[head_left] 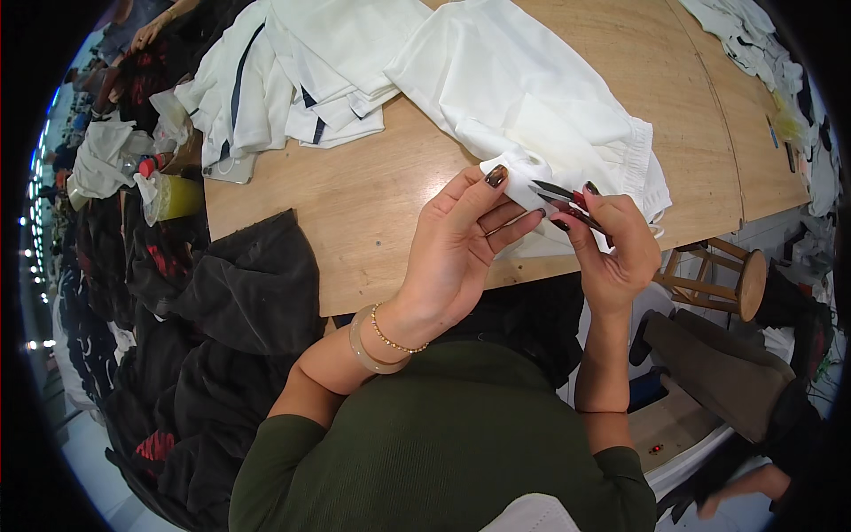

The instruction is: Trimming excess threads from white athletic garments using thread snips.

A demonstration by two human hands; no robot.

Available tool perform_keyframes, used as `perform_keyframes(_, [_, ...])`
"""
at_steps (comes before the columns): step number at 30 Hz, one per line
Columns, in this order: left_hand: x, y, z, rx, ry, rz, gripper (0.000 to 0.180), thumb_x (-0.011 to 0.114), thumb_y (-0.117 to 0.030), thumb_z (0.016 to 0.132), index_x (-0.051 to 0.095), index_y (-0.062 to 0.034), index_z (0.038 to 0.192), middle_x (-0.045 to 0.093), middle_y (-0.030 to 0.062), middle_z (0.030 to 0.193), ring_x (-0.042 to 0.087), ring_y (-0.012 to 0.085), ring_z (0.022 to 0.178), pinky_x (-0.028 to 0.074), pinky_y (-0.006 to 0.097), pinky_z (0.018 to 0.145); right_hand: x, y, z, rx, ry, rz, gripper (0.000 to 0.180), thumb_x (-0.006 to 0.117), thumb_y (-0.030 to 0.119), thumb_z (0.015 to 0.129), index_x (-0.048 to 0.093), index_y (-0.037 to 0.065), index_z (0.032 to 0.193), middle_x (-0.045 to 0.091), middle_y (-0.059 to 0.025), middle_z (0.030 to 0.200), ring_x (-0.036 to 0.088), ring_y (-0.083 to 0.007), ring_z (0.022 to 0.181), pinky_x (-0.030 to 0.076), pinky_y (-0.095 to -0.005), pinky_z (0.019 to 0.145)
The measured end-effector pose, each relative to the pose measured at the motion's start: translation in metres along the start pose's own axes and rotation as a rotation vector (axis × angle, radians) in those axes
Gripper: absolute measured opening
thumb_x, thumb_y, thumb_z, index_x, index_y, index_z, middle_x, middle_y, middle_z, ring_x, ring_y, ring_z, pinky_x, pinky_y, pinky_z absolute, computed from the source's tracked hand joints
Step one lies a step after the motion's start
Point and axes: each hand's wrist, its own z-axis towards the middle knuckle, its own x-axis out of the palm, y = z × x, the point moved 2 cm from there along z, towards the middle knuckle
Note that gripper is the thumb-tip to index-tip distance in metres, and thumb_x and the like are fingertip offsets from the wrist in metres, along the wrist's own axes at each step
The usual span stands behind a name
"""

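Observation:
A white garment (523,97) lies spread on the wooden table (372,195). My left hand (456,244) pinches a corner of it between thumb and fingers, lifting the fabric off the table edge. My right hand (612,244) holds small thread snips (558,197) with dark red handles, their metal blades pointing left at the pinched corner. Two bracelets circle my left wrist, one pale and one gold beaded.
More white garments (301,71) with dark trim are piled at the table's back left. Dark clothing (230,293) hangs over the left edge and heaps on the floor. A wooden stool (722,275) stands at the right. Another person's hand (151,31) shows far left.

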Motion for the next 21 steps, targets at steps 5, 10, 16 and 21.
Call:
perform_keyframes(5, [-0.002, 0.001, 0.001, 0.033, -0.004, 0.044, 0.014, 0.051, -0.016, 0.097, 0.054, -0.0037, 0.103, 0.064, 0.0097, 0.105, 0.064, 0.0184, 0.099, 0.053, 0.035, 0.091, 0.002, -0.004, -0.007, 0.356, -0.026, 0.146, 0.035, 0.081, 0.001, 0.068, 0.063, -0.003, 0.098, 0.063, -0.0046, 0.079, 0.052, -0.0097, 0.064, 0.044, -0.0230, 0.057])
perform_keyframes(10, [-0.005, -0.003, 0.001, 0.238, -0.001, 0.105, 0.026, 0.051, -0.011, 0.096, 0.049, -0.0009, 0.119, 0.063, 0.0116, 0.109, 0.063, 0.0178, 0.100, 0.051, 0.036, 0.094, 0.027, -0.009, -0.013, 0.552, 0.048, 0.345, 0.034, 0.077, 0.000, 0.074, 0.059, 0.000, 0.103, 0.057, -0.0016, 0.087, 0.046, -0.0070, 0.070, 0.040, -0.0204, 0.060])
perform_keyframes(16, [-0.028, -0.011, 0.023, 0.474, -0.091, 0.771, 0.027, 0.054, -0.004, 0.093, 0.059, -0.0018, 0.119, 0.063, 0.0096, 0.106, 0.060, 0.0110, 0.095, 0.049, 0.024, 0.081, 0.032, -0.026, -0.014, 0.450, 0.004, 0.402, 0.014, 0.060, -0.006, 0.086, 0.062, -0.001, 0.099, 0.055, -0.0018, 0.085, 0.045, -0.0068, 0.073, 0.039, -0.0189, 0.067])
perform_keyframes(21, [-0.044, -0.022, 0.035, 0.627, -0.024, 1.119, 0.010, 0.061, -0.007, 0.091, 0.067, -0.0001, 0.094, 0.061, 0.0009, 0.081, 0.050, 0.0075, 0.074, 0.040, 0.020, 0.069, 0.017, -0.035, -0.002, 0.717, -0.035, 0.491, 0.016, 0.058, 0.012, 0.093, 0.062, -0.003, 0.095, 0.054, 0.0034, 0.081, 0.043, -0.0048, 0.074, 0.036, -0.0188, 0.069])
